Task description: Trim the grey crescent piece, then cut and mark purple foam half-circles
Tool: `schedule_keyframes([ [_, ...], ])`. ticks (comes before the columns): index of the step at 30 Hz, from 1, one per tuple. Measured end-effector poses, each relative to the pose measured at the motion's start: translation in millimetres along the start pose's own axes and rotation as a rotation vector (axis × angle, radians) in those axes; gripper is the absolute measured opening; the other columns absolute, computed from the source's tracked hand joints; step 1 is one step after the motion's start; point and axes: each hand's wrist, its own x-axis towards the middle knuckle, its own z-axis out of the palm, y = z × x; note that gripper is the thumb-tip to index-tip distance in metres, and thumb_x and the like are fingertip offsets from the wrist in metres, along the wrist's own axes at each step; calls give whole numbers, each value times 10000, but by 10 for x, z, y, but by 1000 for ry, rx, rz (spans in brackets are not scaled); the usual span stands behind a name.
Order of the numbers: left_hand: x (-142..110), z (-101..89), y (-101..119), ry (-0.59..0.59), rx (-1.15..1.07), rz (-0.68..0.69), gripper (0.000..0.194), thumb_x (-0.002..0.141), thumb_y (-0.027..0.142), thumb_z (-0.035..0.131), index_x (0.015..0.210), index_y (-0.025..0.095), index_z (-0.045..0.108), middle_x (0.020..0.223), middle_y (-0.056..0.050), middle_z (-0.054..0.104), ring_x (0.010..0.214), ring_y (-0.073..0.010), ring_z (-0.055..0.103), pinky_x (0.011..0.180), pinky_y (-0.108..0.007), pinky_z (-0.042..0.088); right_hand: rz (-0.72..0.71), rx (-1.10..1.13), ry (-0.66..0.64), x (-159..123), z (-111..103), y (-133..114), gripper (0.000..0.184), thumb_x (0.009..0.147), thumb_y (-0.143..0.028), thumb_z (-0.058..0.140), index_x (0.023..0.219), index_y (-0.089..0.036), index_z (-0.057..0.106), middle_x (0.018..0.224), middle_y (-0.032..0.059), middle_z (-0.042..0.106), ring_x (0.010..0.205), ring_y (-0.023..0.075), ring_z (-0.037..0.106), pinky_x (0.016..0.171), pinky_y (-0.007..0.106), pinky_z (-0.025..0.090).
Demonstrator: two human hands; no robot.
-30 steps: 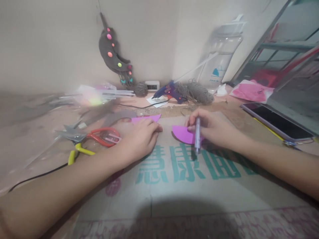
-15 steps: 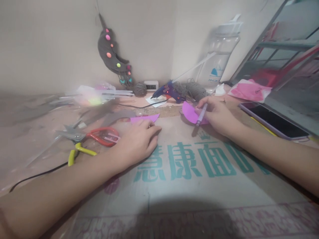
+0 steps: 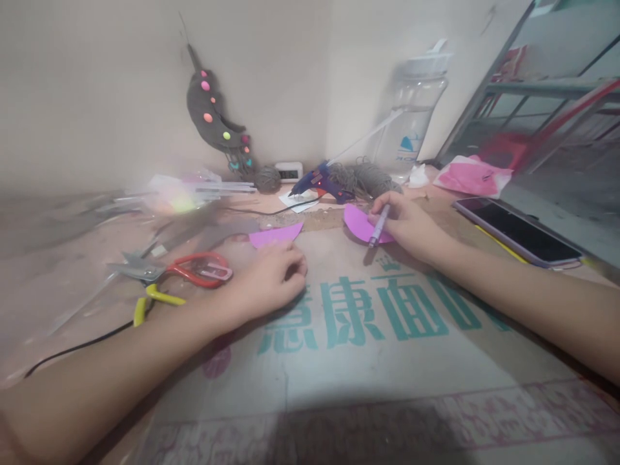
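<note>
My right hand [image 3: 400, 223] is closed round a light purple pen [image 3: 380, 226], its tip pointing down. A rounded purple paper piece [image 3: 359, 223] lies under and beside those fingers; whether they also pinch it, I cannot tell. My left hand [image 3: 271, 271] rests on the printed cardboard [image 3: 339, 381] with its fingers curled in. Just beyond its knuckles is a second purple paper piece [image 3: 276, 234], half-round, its near edge covered by the hand. The left fingertips are hidden. Left of that wrist lie red-handled scissors [image 3: 196, 268] and yellow-handled pliers [image 3: 162, 295].
At the back stand a blue glue gun [image 3: 320, 181] with a lit red light, grey yarn [image 3: 372, 177], a small digital clock [image 3: 289, 172] and a water bottle [image 3: 411, 116]. A phone [image 3: 518, 229] lies right. A grey crescent ornament [image 3: 208, 113] hangs on the wall.
The whole view has shifted a little, so most things sit slightly left and lower. My left fingers are more curled in. My right hand keeps its hold on the pen.
</note>
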Motion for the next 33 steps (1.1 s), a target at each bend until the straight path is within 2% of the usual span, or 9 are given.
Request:
schedule_keyframes([
  [2, -39, 16, 31, 29, 53, -26, 130, 865, 224, 493, 886, 173, 611, 950, -74, 607, 954, -251, 577, 876, -424, 471, 1, 5, -6, -5, 0, -7, 219, 762, -306, 707, 855, -234, 523, 707, -41, 547, 613, 140, 534, 552, 261, 397],
  [6, -75, 10, 55, 80, 163, -23, 330, 953, 300, 456, 1205, 162, 618, 1098, -116, 605, 1026, -272, 579, 918, -456, 471, 10, 37, -5, -11, 7, -11, 232, 768, -332, 706, 851, -235, 512, 697, -46, 540, 601, 139, 529, 534, 256, 403],
  [11, -64, -26, 74, 56, 215, 18, 300, 973, 259, 421, 1115, 176, 672, 1034, -108, 633, 989, -262, 598, 887, -439, 483, 12, 31, -13, -6, 9, -24, 258, 760, -377, 712, 833, -234, 509, 685, -52, 530, 585, 133, 516, 526, 252, 393],
  [18, 33, -52, -5, 50, 76, -35, 224, 926, 267, 502, 1085, 180, 634, 1042, -96, 616, 1028, -253, 585, 929, -427, 481, 43, -10, -9, -60, 9, -138, 248, 780, -373, 710, 836, -233, 513, 641, -54, 500, 565, 133, 473, 548, 270, 345],
  [23, 35, -72, 40, -30, -1, -32, 203, 944, 343, 550, 855, 195, 655, 949, -66, 638, 972, -245, 594, 897, -420, 487, 31, -44, -4, -54, -11, -106, 269, 780, -406, 727, 838, -246, 518, 670, -30, 513, 592, 166, 493, 566, 298, 353],
  [26, -21, -41, 100, 10, 48, -14, 250, 971, 371, 517, 1014, 174, 665, 1096, -105, 660, 1084, -270, 590, 987, -457, 472, 25, -72, -7, -60, -12, -116, 273, 802, -450, 714, 833, -258, 521, 681, -22, 506, 602, 173, 470, 578, 309, 362],
  [28, -69, -16, 126, -3, 67, 18, 419, 994, 400, 470, 1279, 119, 591, 1368, -177, 579, 1300, -306, 508, 1109, -488, 404, 43, -69, -5, -63, -8, -128, 288, 792, -476, 720, 827, -268, 524, 698, -9, 517, 613, 183, 472, 580, 317, 368],
  [30, -123, -5, 144, -104, 35, 75, 662, 1003, 507, 411, 1488, 56, 404, 1596, -228, 336, 1494, -337, 292, 1212, -511, 278, 54, -53, -3, -58, -6, -126, 292, 764, -463, 748, 817, -275, 531, 732, 2, 536, 627, 187, 479, 587, 319, 372],
  [33, -216, -33, 187, -259, -65, 164, 867, 977, 630, 371, 1573, 19, 218, 1663, -220, 100, 1553, -311, 54, 1268, -491, 120, 61, -25, -2, -36, -11, -91, 286, 734, -434, 779, 811, -283, 548, 744, 1, 533, 624, 179, 470, 590, 314, 365],
])
